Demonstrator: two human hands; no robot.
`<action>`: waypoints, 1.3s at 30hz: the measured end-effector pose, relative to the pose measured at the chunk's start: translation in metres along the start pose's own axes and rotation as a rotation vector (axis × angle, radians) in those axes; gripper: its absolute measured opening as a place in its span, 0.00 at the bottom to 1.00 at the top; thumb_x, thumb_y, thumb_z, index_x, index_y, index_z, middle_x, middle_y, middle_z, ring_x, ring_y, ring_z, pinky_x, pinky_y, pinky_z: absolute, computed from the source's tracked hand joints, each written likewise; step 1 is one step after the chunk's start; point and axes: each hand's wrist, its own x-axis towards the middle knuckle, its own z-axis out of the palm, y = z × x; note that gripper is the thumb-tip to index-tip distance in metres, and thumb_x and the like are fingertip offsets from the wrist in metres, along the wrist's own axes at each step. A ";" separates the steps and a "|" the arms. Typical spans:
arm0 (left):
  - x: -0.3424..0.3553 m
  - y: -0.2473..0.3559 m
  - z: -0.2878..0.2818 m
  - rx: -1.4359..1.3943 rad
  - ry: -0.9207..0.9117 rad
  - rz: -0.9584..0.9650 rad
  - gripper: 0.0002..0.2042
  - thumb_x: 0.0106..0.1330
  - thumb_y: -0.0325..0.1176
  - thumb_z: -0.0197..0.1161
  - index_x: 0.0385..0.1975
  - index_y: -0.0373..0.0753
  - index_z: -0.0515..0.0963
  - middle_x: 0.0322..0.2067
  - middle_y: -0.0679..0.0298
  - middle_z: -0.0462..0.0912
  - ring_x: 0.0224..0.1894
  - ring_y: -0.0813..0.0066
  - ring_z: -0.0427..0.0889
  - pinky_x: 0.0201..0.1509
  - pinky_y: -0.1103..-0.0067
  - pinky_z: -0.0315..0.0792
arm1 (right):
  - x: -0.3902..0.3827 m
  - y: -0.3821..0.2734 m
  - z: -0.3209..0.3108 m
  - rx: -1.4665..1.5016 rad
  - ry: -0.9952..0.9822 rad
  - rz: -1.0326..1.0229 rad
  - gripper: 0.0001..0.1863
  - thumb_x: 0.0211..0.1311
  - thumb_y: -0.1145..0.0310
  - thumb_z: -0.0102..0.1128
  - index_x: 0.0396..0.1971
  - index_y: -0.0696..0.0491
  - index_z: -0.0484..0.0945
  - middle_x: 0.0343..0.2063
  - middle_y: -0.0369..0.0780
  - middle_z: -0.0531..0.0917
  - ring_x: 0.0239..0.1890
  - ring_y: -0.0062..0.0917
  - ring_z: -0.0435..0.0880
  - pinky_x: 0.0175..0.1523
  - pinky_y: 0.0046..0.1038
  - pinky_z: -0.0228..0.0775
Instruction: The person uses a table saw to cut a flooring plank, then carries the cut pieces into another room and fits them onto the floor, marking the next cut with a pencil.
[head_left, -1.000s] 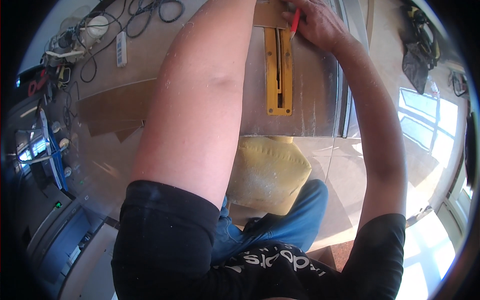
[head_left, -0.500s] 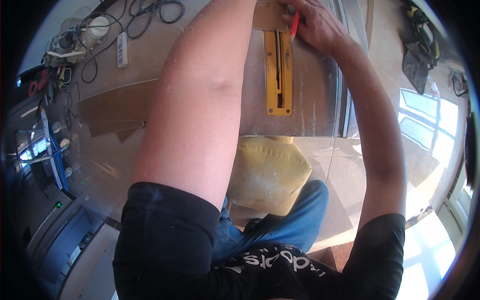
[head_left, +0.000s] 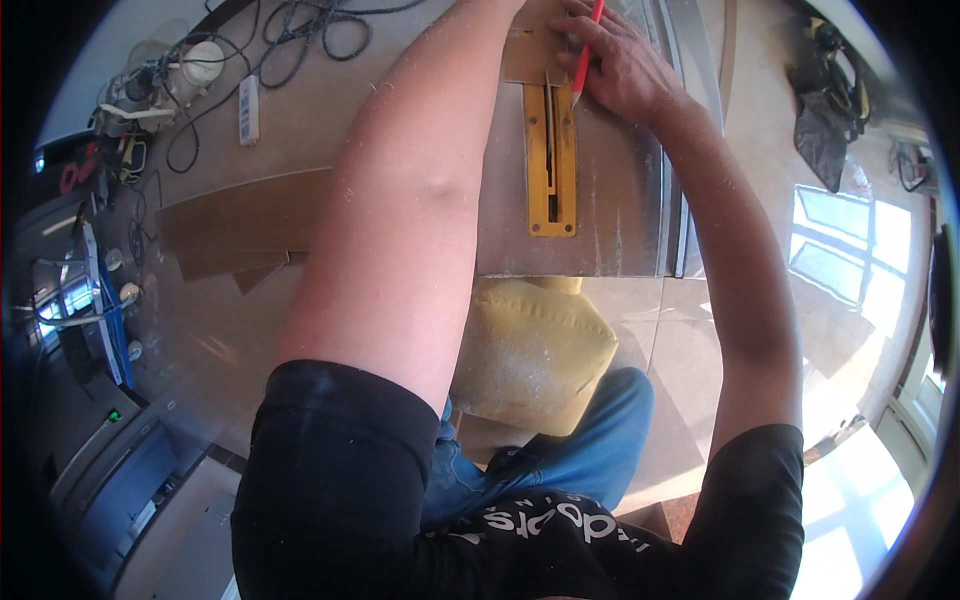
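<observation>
My right hand (head_left: 628,68) is closed around a red pencil (head_left: 586,50), whose tip points down and toward me. The tip is beside the near edge of a small brown board (head_left: 530,60). This board lies over the far part of a yellow slotted insert plate (head_left: 540,200), set in the dark top of what looks like a table saw (head_left: 620,200). A thin blade-like strip shows in the slot. My left forearm (head_left: 440,90) reaches past the board's left side, and the left hand is beyond the upper edge of the picture.
A metal rail (head_left: 672,215) runs along the saw top's right side. A worn yellow padded seat (head_left: 535,350) stands at its near edge. Brown board strips (head_left: 235,215) lie at left, with a power strip (head_left: 248,110) and coiled dark cable (head_left: 345,40) beyond. Dark bag-like gear (head_left: 825,140) lies far right.
The view has shifted a little, so more of the board and my right hand shows. The pencil has turned in my fingers' grip and more of its length is visible.
</observation>
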 end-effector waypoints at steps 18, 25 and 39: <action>-0.018 -0.004 -0.003 -0.067 0.064 0.009 0.19 0.70 0.36 0.45 0.47 0.35 0.84 0.49 0.47 0.86 0.54 0.53 0.84 0.60 0.59 0.73 | -0.010 -0.008 -0.002 -0.043 -0.022 0.026 0.14 0.61 0.70 0.63 0.46 0.56 0.77 0.50 0.53 0.78 0.54 0.52 0.76 0.60 0.44 0.70; -0.024 -0.009 -0.003 -0.046 0.163 0.036 0.19 0.69 0.35 0.47 0.47 0.34 0.84 0.48 0.47 0.86 0.55 0.54 0.84 0.60 0.60 0.74 | -0.005 -0.018 -0.006 0.036 -0.086 0.059 0.15 0.61 0.71 0.64 0.46 0.56 0.76 0.49 0.52 0.78 0.54 0.51 0.76 0.60 0.43 0.70; -0.029 -0.007 -0.001 -0.024 0.067 0.053 0.20 0.70 0.36 0.46 0.50 0.34 0.83 0.53 0.49 0.84 0.58 0.55 0.82 0.64 0.61 0.70 | -0.013 -0.023 -0.005 0.045 -0.040 0.016 0.12 0.62 0.71 0.63 0.44 0.55 0.76 0.50 0.53 0.78 0.55 0.52 0.76 0.61 0.43 0.69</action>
